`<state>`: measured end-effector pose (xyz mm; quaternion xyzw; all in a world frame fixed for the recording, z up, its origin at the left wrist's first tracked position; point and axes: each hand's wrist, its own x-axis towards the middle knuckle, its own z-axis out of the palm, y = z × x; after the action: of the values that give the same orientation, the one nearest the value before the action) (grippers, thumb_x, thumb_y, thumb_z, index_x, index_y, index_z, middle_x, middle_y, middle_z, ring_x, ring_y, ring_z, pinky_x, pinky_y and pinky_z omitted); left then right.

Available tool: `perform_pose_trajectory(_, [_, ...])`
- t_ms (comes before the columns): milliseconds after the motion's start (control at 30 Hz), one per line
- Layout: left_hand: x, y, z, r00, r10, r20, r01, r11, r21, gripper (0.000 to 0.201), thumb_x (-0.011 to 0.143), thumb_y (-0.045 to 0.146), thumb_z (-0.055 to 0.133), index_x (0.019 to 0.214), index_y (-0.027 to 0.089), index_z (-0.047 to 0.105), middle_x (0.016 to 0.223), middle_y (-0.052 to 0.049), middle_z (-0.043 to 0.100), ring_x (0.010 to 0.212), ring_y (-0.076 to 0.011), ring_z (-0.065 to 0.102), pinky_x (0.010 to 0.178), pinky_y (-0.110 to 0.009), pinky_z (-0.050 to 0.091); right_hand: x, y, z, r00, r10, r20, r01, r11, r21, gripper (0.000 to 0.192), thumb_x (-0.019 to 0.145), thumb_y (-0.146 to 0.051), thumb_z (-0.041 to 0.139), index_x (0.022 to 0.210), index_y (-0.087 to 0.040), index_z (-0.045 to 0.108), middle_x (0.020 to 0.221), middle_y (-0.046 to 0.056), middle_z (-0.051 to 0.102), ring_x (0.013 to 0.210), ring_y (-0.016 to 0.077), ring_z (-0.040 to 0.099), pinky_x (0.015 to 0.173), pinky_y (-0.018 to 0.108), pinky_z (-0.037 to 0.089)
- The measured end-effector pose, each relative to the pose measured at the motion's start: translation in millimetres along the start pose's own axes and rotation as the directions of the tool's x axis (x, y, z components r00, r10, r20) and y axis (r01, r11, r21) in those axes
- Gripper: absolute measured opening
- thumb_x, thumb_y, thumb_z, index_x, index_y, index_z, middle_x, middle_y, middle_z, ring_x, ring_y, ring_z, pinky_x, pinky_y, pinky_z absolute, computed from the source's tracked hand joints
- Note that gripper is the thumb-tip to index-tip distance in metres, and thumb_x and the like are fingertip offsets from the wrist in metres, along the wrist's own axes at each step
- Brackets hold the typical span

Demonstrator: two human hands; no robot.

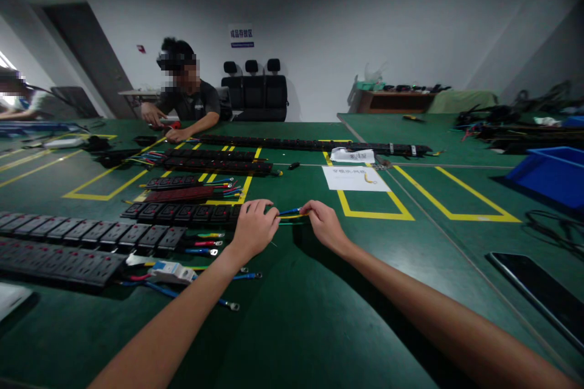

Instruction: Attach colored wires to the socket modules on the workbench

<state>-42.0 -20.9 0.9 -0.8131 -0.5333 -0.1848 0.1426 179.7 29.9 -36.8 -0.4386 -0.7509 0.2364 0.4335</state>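
Note:
My left hand (256, 223) is closed over the right end of a black power strip (182, 213), where its wires come out; the fingertips are partly hidden. From there a blue wire (289, 212), a yellow one and a green one run right. My right hand (323, 222) pinches the ends of the blue and yellow wires between thumb and fingers. Below it the green wire (292, 223) shows against the table. Just left of my left hand lie yellow-green, red and blue wires (201, 251) with ring terminals, leading from another power strip (100, 234).
Several more power strips (219, 164) lie farther back on the green table (365, 292). A white paper sheet (351, 179) sits beyond my right hand. At right are a phone (538, 292), black cable (554, 231) and a blue bin (547, 173). A co-worker (191, 97) works across the table.

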Motion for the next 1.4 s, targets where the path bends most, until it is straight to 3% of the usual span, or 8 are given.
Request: perform_pose_trajectory(1400, [2.7, 0.2, -1.6, 1.000, 0.002, -0.005, -0.002, 1.000, -0.020, 0.023, 0.101, 0.030, 0.053, 0.105, 0.022, 0.074, 0.124, -0.012, 0.070, 0.119, -0.0318, 0.062, 0.100, -0.053, 0.046, 0.4, -2.7, -1.6, 1.000, -0.006, -0.006, 0.006, 1.000, -0.002, 0.028, 0.089, -0.011, 0.041, 0.082, -0.023, 0.066, 0.086, 0.003, 0.070, 0.083, 0.0196, 0.063, 0.080, 0.031, 0.045])
